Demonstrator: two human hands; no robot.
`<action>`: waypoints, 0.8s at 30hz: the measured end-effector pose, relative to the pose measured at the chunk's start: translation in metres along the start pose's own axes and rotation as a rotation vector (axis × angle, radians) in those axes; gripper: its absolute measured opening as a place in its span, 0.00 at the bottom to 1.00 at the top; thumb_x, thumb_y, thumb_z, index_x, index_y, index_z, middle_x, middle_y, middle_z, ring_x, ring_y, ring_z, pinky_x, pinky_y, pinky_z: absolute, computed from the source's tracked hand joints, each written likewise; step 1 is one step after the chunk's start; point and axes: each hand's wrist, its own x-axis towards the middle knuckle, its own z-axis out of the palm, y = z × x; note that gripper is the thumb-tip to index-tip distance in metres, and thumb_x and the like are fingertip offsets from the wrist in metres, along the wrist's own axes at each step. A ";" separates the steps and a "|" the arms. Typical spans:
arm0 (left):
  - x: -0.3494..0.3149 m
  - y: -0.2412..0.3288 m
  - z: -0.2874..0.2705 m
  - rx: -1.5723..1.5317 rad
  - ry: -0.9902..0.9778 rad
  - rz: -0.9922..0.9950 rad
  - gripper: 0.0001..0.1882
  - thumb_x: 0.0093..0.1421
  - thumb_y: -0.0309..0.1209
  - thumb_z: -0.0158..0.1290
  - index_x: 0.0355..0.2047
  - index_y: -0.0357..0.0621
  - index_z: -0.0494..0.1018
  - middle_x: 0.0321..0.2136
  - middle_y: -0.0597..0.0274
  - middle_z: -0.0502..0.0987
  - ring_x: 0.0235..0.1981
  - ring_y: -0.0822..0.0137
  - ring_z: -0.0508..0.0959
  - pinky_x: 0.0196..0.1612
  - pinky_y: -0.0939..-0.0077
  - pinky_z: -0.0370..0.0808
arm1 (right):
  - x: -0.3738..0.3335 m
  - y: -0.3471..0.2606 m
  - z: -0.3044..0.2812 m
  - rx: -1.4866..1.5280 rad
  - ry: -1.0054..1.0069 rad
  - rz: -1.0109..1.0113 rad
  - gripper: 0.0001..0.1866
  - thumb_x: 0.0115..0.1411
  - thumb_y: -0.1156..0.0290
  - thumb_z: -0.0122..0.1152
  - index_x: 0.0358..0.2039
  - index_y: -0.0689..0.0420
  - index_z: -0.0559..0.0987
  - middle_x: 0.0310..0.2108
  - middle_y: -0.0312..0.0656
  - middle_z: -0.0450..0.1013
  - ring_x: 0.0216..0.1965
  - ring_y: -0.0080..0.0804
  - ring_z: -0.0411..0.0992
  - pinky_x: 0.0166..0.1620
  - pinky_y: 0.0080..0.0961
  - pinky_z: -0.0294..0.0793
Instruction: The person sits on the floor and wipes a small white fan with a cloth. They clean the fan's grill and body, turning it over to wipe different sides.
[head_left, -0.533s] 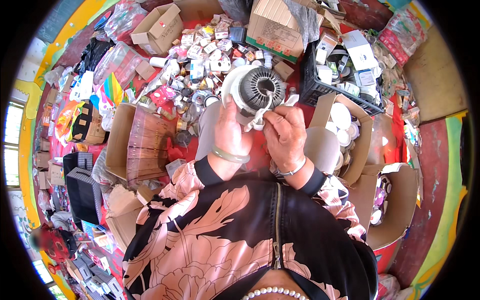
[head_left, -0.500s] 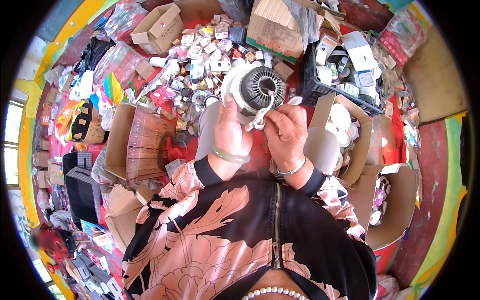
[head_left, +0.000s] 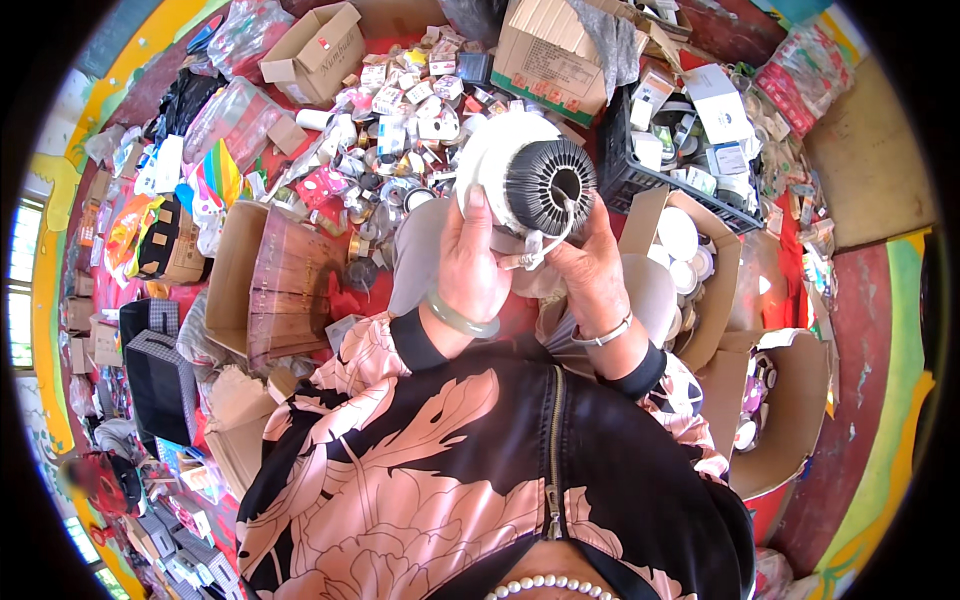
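Observation:
Both my hands hold a round lamp fitting (head_left: 490,158) with a white housing and a black finned heat sink (head_left: 553,185). My left hand (head_left: 468,240) grips the white housing from the left, thumb up along its side. On the right, my right hand (head_left: 598,262) wraps around the edge of the finned part. A white cord (head_left: 537,247) comes out of the hole in the fins and hangs bunched between my hands. The fins face right and toward me. My right fingertips are partly hidden behind the fitting.
Beyond the fitting lies a heap of small boxes and lamp parts (head_left: 400,130). A dark plastic crate (head_left: 640,185) stands far right. Cardboard boxes with white round parts (head_left: 725,290) stand nearer right; an open pinkish carton (head_left: 290,285) is at left. A person in red (head_left: 95,485) is at far left.
The lamp fitting has turned and shifted slightly right, showing more white housing. My right hand has gone from pinching the cord to cupping the finned side.

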 end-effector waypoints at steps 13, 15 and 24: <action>-0.003 -0.005 -0.014 -0.096 0.052 -0.047 0.19 0.67 0.43 0.39 0.52 0.46 0.61 0.44 0.61 0.72 0.42 0.69 0.76 0.35 0.78 0.76 | -0.002 0.005 -0.014 -0.112 0.030 0.037 0.37 0.46 0.76 0.60 0.59 0.62 0.60 0.42 0.41 0.69 0.41 0.25 0.68 0.46 0.20 0.68; -0.003 -0.005 -0.012 -0.050 0.065 -0.040 0.20 0.67 0.43 0.39 0.53 0.45 0.60 0.45 0.60 0.72 0.42 0.68 0.76 0.37 0.76 0.77 | -0.002 0.004 -0.016 -0.201 0.019 0.013 0.39 0.46 0.75 0.62 0.59 0.61 0.58 0.43 0.40 0.69 0.43 0.25 0.68 0.47 0.21 0.68; -0.005 -0.014 0.004 -0.003 0.102 0.018 0.22 0.67 0.43 0.39 0.54 0.41 0.59 0.45 0.57 0.71 0.43 0.66 0.76 0.40 0.74 0.79 | -0.004 0.016 -0.009 0.009 0.017 -0.021 0.45 0.43 0.69 0.71 0.59 0.60 0.56 0.50 0.41 0.65 0.49 0.27 0.65 0.52 0.25 0.65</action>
